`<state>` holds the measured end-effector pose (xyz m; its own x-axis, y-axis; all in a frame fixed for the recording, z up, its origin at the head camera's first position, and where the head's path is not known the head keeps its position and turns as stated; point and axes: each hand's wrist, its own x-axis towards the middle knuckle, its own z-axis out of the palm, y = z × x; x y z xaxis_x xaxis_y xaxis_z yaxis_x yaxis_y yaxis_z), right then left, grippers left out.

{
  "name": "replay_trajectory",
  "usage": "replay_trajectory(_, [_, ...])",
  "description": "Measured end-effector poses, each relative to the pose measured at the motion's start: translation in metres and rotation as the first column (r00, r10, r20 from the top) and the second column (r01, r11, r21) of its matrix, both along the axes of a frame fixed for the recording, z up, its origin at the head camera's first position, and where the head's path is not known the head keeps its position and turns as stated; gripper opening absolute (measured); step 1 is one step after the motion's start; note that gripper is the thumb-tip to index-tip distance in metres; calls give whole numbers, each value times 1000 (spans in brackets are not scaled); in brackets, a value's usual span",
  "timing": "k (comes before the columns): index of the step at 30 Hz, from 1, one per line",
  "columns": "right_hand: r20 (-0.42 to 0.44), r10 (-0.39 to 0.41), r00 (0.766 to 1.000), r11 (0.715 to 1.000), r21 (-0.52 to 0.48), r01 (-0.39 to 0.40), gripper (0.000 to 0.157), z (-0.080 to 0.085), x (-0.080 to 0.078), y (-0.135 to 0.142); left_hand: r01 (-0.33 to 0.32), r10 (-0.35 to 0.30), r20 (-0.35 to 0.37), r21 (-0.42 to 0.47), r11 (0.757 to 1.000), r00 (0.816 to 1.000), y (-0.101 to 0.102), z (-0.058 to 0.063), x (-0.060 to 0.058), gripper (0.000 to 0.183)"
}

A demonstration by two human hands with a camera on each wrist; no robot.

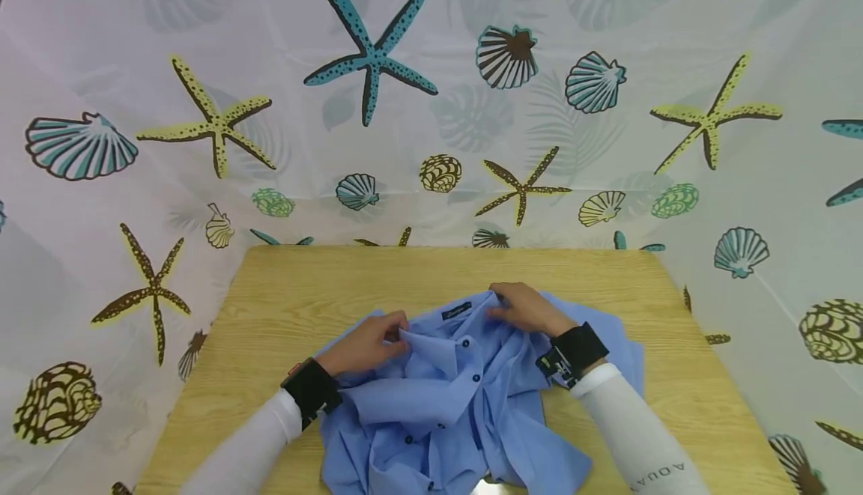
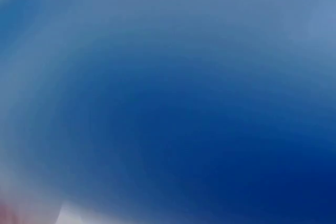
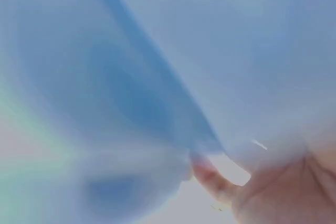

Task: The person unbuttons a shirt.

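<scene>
A blue button-up shirt [image 1: 418, 401] with dark buttons lies rumpled on the wooden table, its collar toward the far side. My left hand [image 1: 367, 341] pinches the collar's left part between thumb and fingers. On the other side of the dark neck label [image 1: 456, 311], my right hand [image 1: 529, 308] grips the collar's right part. Blurred blue cloth [image 2: 173, 103] fills nearly all of the left wrist view. In the right wrist view, part of my right hand [image 3: 278, 192] shows below the shirt fabric [image 3: 220, 51]; its fingertips are mostly hidden there.
The wooden table [image 1: 323, 278] reaches back to a white curtain [image 1: 418, 120] printed with starfish and shells, which hangs behind it and at both sides. Dark wrist straps [image 1: 312, 390] and white sleeves [image 1: 249, 442] cover the forearms.
</scene>
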<state>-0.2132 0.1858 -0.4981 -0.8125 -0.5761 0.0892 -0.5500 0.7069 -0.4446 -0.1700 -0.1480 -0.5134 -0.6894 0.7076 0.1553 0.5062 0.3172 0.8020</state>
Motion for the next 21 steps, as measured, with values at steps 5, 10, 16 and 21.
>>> replay_trajectory(5, [-71,-7,997,996,-84,1,21,50,14,10,-83,72,64,185,979,995,2,59,1,19])
replay_trajectory(10, [-168,-13,986,988,-151,-13,22,90,27,10,-108,86,85,294,950,993,4,105,4,47])
replay_trajectory(16, [-194,1,981,982,-186,-38,14,106,43,16,-72,52,98,211,975,994,2,115,9,28])
replay_trajectory(21, [-274,13,962,969,-235,-80,19,97,56,21,5,-40,163,210,978,986,-1,99,11,36])
